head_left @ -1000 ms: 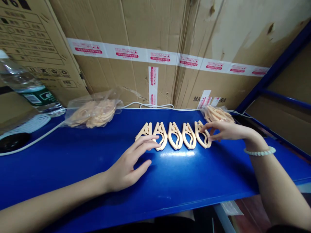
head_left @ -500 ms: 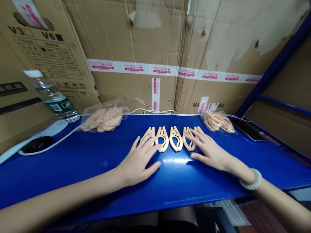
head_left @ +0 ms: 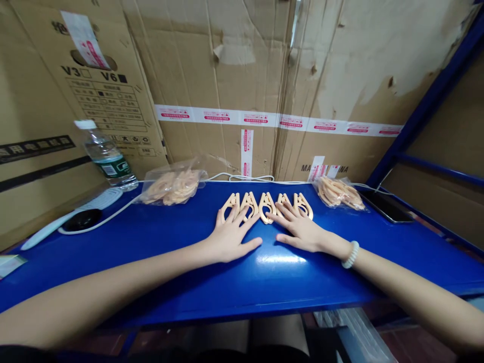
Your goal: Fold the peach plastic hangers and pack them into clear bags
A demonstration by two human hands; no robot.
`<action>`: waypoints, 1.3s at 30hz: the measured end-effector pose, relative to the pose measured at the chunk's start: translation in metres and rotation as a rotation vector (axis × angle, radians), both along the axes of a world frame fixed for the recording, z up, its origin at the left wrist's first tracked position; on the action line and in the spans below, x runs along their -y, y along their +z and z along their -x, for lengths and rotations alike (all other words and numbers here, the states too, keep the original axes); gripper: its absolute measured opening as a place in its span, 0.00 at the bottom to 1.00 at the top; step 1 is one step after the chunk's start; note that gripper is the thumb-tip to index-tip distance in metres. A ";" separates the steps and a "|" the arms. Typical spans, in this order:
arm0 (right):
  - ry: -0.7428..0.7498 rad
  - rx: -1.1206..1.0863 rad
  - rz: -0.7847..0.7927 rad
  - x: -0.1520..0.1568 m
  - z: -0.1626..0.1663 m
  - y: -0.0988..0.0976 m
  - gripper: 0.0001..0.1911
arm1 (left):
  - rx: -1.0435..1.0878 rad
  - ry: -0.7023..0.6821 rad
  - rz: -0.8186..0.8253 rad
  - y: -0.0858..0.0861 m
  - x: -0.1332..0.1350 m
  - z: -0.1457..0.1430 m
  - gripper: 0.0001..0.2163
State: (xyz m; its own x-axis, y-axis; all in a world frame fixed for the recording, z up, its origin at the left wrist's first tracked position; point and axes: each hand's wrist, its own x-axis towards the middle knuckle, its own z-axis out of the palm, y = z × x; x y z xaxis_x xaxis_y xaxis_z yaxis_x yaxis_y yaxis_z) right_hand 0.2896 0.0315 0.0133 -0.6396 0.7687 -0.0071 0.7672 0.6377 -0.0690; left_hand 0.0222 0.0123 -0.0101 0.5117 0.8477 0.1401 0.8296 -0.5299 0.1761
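Several large beige plastic clothes pegs lie side by side in a row on the blue tabletop, handles pointing away from me; the middle clothes peg [head_left: 268,209] shows almost whole. My left hand [head_left: 231,239] lies spread, palm down, its fingertips over the lower parts of the two left pegs. Over the peg right of the middle is my right hand [head_left: 304,232], fingers apart, partly hiding it. The rightmost clothes peg [head_left: 303,206] is mostly visible beyond that hand. Neither hand grips anything; whether the fingertips press on the pegs I cannot tell.
Clear bags of similar beige pieces, a left bag [head_left: 172,186] and a right bag [head_left: 338,192], sit near the cardboard [head_left: 212,146] at the back. A water bottle [head_left: 111,161], black mouse [head_left: 83,220] and white cable stand left. A phone [head_left: 387,205] lies right.
My right hand has moved left, closer to my left hand, uncovering the rightmost peg. The pegs now sit closer together in a more even row. The camera view has shifted slightly.
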 end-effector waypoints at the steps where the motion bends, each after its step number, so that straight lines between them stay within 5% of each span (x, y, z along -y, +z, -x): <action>1: -0.005 0.005 0.000 -0.009 0.003 0.000 0.41 | -0.011 0.009 0.015 0.001 -0.009 0.002 0.35; 8: -0.030 0.004 0.018 -0.065 0.020 0.000 0.38 | -0.006 0.035 0.084 0.008 -0.066 0.015 0.33; 14: -0.072 0.014 -0.027 -0.070 0.025 0.000 0.38 | 0.017 0.056 0.032 0.010 -0.074 0.011 0.31; 17: -0.092 0.001 -0.158 -0.058 0.020 0.001 0.37 | 0.026 0.029 -0.093 0.018 -0.066 0.021 0.28; 20: -0.048 -0.036 -0.235 -0.043 0.012 0.003 0.35 | 0.056 -0.030 -0.399 0.028 -0.060 0.044 0.21; 24: 0.001 -0.084 -0.244 -0.032 0.007 0.010 0.31 | 0.125 0.171 -0.693 0.036 -0.060 0.082 0.15; 29: 0.008 -0.144 -0.269 -0.032 0.004 0.020 0.25 | 0.136 0.364 -0.641 0.031 -0.074 0.104 0.15; 32: -0.009 -0.241 -0.301 -0.034 0.000 0.024 0.20 | 0.209 0.207 -0.662 0.030 -0.071 0.096 0.18; 35: -0.031 -0.448 -0.295 -0.036 -0.002 0.027 0.18 | 0.252 -0.192 -0.727 0.030 -0.052 0.075 0.17; 37: -0.106 -0.661 -0.169 -0.035 -0.001 0.028 0.19 | 0.234 -0.523 -0.698 0.027 -0.033 0.058 0.18; 39: -0.235 -0.907 0.128 -0.035 0.001 0.030 0.23 | 0.272 -0.740 -0.673 0.022 -0.016 0.043 0.16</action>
